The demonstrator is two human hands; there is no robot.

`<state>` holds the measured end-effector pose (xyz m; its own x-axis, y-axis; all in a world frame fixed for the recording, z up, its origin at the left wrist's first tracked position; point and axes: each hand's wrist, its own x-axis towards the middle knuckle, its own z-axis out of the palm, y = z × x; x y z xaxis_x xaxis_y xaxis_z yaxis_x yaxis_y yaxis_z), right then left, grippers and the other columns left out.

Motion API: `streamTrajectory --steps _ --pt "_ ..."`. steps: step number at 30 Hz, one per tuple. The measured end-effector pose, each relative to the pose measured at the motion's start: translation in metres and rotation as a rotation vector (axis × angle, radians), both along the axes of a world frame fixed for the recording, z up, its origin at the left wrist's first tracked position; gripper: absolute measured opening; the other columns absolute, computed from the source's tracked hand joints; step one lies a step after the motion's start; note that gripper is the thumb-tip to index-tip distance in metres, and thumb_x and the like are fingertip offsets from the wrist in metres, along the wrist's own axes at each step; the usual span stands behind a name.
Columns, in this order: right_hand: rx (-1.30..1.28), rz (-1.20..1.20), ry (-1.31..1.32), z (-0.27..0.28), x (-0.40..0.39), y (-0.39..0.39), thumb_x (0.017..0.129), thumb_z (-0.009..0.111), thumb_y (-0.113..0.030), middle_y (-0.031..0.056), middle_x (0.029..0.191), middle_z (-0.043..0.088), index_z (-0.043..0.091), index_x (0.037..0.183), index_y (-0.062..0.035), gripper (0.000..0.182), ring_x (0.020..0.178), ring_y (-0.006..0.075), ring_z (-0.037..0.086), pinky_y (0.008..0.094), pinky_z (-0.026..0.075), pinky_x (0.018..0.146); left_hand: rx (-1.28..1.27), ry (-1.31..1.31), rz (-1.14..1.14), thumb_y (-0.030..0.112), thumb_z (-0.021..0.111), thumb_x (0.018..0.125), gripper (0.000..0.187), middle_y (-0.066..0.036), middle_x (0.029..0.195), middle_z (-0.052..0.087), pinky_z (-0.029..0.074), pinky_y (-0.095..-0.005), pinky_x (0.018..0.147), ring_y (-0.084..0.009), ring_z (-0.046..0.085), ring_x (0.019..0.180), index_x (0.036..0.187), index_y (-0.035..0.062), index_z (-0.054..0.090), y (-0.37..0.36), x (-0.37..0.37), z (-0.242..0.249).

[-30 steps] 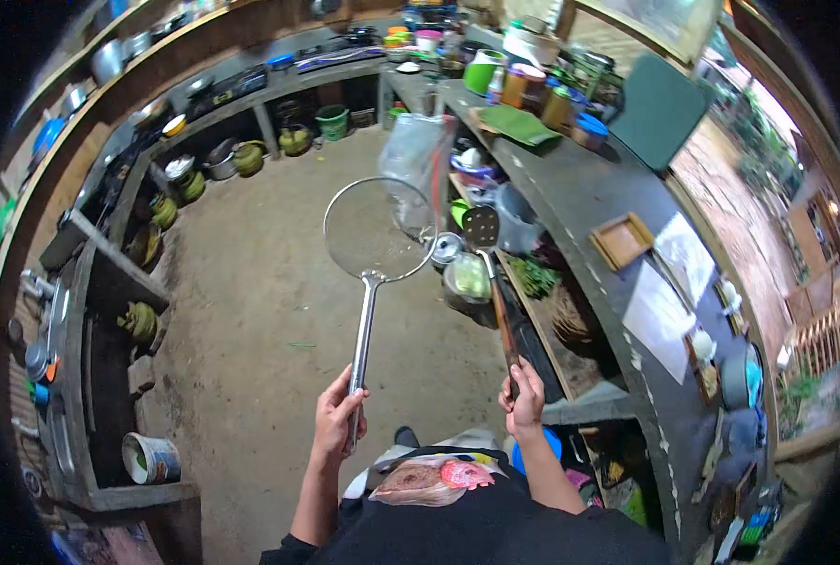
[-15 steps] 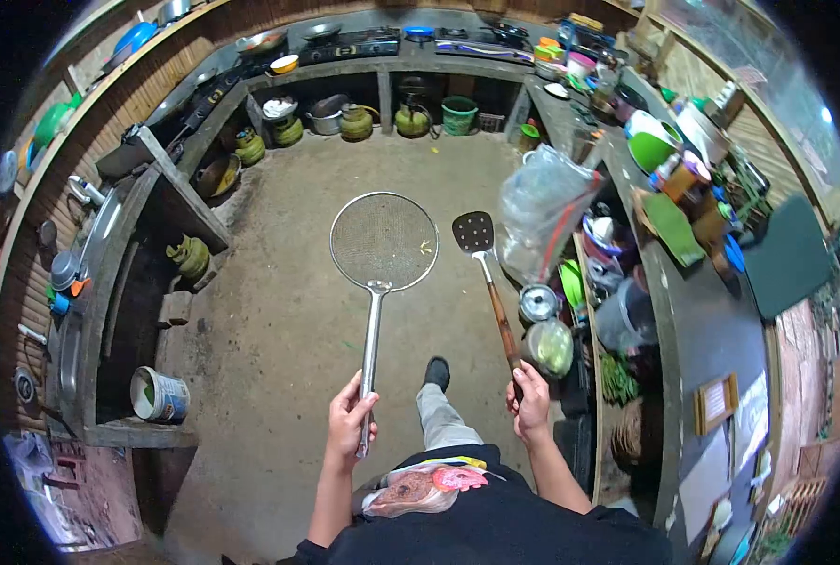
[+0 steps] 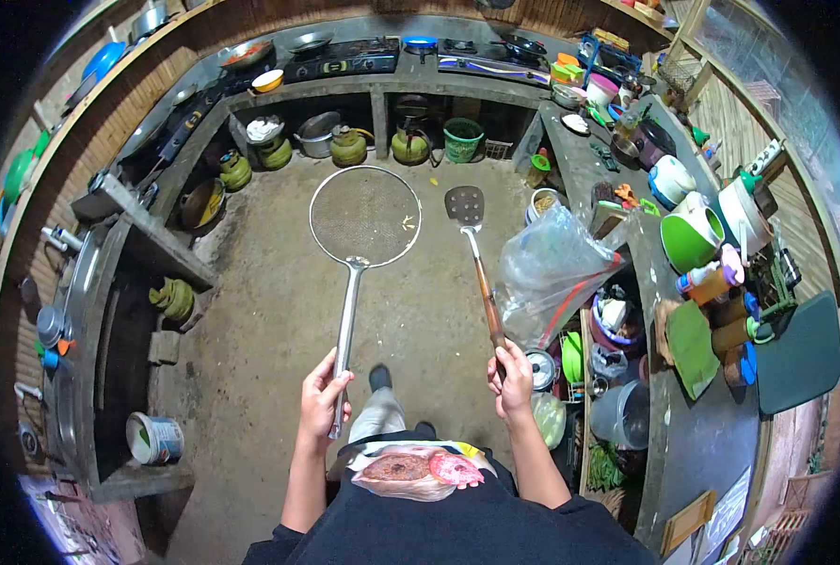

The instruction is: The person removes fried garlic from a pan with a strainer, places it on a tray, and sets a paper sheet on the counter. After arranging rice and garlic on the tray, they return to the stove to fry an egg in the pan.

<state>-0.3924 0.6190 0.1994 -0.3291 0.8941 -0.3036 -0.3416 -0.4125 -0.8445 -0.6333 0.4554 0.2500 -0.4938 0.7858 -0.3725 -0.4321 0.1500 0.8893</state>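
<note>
My left hand (image 3: 324, 391) is closed around the metal handle of a round wire-mesh skimmer (image 3: 365, 218), held out level over the floor. A few small yellowish bits cling to the right side of its mesh. My right hand (image 3: 511, 379) grips the brown wooden handle of a slotted spatula (image 3: 465, 204), whose dark perforated blade points away from me. The two tools are apart, side by side. A large clear plastic bag (image 3: 556, 268) hangs just to the right of the spatula.
Concrete counters run around three sides. Gas stoves (image 3: 343, 60) stand along the back, with green gas cylinders (image 3: 349, 146) underneath. On the right counter are a white-and-green bucket (image 3: 691, 234) and a green cutting board (image 3: 693, 348). A white pail (image 3: 155, 439) sits lower left.
I have stepped forward, so the back stoves and right counter appear closer. Both hands still hold the same tools, which have shifted slightly left and up in view.
</note>
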Motion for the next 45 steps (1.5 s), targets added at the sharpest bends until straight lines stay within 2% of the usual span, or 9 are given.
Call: streamTrajectory --steps 5,8,11,12,19,31,34,39,45 --pt "0.027 -0.071 0.043 -0.009 -0.055 0.109 0.089 0.051 -0.014 -0.0006 0.064 0.048 0.052 0.108 -0.0010 0.023 0.037 0.0023 0.033 0.0171 0.024 0.032 0.036 -0.014 -0.054 0.010 0.055 0.085 0.054 -0.005 0.087 0.057 0.038 -0.0186 0.032 -0.0066 0.049 0.040 0.135 0.0015 0.037 0.119 -0.060 -0.020" --pt "0.051 -0.087 0.000 -0.014 -0.088 0.174 0.090 0.049 -0.014 0.0003 0.064 0.049 0.052 0.106 -0.0023 0.020 0.038 0.0035 0.032 0.0177 0.025 0.032 0.042 -0.021 -0.090 0.013 0.062 0.083 0.057 -0.001 0.077 0.055 0.040 -0.0199 0.033 -0.0061 0.048 0.040 0.134 0.0024 0.038 0.189 -0.099 -0.027" --pt "0.027 -0.125 -0.046 0.001 -0.122 0.238 0.091 0.048 -0.014 -0.0002 0.063 0.049 0.052 0.107 -0.0027 0.021 0.038 0.0033 0.032 0.0175 0.025 0.033 0.048 0.016 -0.158 0.010 0.057 0.084 0.055 -0.005 0.086 0.058 0.040 -0.0187 0.034 -0.0065 0.049 0.041 0.134 0.0018 0.037 0.266 -0.141 -0.023" --pt "0.032 -0.157 -0.047 0.001 -0.132 0.257 0.089 0.052 -0.016 -0.0008 0.063 0.049 0.052 0.114 -0.0012 0.028 0.037 0.0015 0.031 0.0167 0.022 0.033 0.049 0.016 -0.183 0.011 0.057 0.084 0.055 -0.005 0.085 0.057 0.040 -0.0189 0.034 -0.0067 0.049 0.040 0.135 0.0020 0.037 0.291 -0.155 -0.020" --pt "0.021 -0.286 -0.081 0.017 -0.169 0.373 0.089 0.053 -0.015 -0.0009 0.064 0.050 0.051 0.115 -0.0024 0.029 0.040 0.0015 0.033 0.0159 0.024 0.034 0.080 -0.010 -0.295 0.012 0.056 0.086 0.053 -0.004 0.087 0.057 0.040 -0.0200 0.034 -0.0071 0.049 0.040 0.135 0.0036 0.038 0.459 -0.216 -0.005" --pt "0.047 -0.372 -0.052 -0.017 -0.163 0.647 0.090 0.052 -0.015 -0.0010 0.065 0.048 0.051 0.117 -0.0025 0.030 0.042 0.0017 0.035 0.0164 0.025 0.035 0.201 -0.022 -0.369 0.010 0.051 0.089 0.051 -0.007 0.096 0.059 0.041 -0.0191 0.035 -0.0065 0.050 0.042 0.136 0.0044 0.035 0.770 -0.205 0.003" --pt "0.050 -0.374 -0.066 -0.008 -0.161 0.724 0.090 0.053 -0.016 -0.0026 0.066 0.046 0.052 0.118 -0.0042 0.030 0.043 0.0012 0.034 0.0155 0.025 0.036 0.179 0.003 -0.311 0.009 0.051 0.089 0.050 -0.006 0.094 0.059 0.042 -0.0196 0.036 -0.0065 0.050 0.043 0.136 0.0045 0.035 0.850 -0.197 0.019" --pt "0.070 -0.341 -0.051 0.014 -0.161 0.840 0.090 0.053 -0.017 -0.0032 0.067 0.045 0.052 0.120 -0.0062 0.032 0.045 0.0010 0.034 0.0157 0.026 0.037 0.217 0.099 -0.374 0.012 0.059 0.085 0.054 0.001 0.078 0.056 0.034 -0.0182 0.034 -0.0038 0.043 0.040 0.135 0.0065 0.039 0.949 -0.199 0.029" --pt "0.153 -0.406 -0.174 0.019 -0.175 0.960 0.089 0.054 -0.016 -0.0048 0.070 0.044 0.052 0.123 -0.0096 0.034 0.052 -0.0001 0.036 0.0152 0.027 0.040 0.241 0.276 -0.339 0.015 0.055 0.089 0.047 0.001 0.077 0.053 0.032 -0.0177 0.034 -0.0028 0.040 0.039 0.133 0.0051 0.042 1.082 -0.213 0.022"
